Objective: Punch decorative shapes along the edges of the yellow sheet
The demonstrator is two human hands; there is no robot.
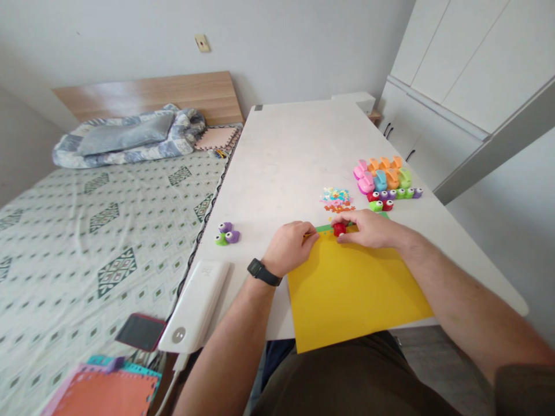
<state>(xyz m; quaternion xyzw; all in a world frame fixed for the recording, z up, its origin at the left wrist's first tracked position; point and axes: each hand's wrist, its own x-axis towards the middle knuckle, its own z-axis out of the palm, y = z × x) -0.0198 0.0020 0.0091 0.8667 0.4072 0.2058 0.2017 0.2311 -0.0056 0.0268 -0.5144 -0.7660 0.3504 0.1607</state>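
Observation:
A large yellow sheet of paper (359,283) lies at the table's near edge and hangs a little over it. At its far edge, my right hand (368,228) grips a small red craft punch (339,229), thumb and fingers on either side of it. My left hand (292,245), with a black watch on its wrist, pinches the sheet's far left corner. A strip of green paper (324,228) shows just beyond the yellow edge between the hands. Past it lies a pile of small punched paper shapes (338,199) in blue, pink and orange-red.
Rows of colourful craft punches (381,180) stand at the right of the white table (281,156). Three small punches (226,234) sit at the left. A white power strip (197,306) lies along the left edge. Coloured sheets (108,390) and a phone (141,331) rest on the bed.

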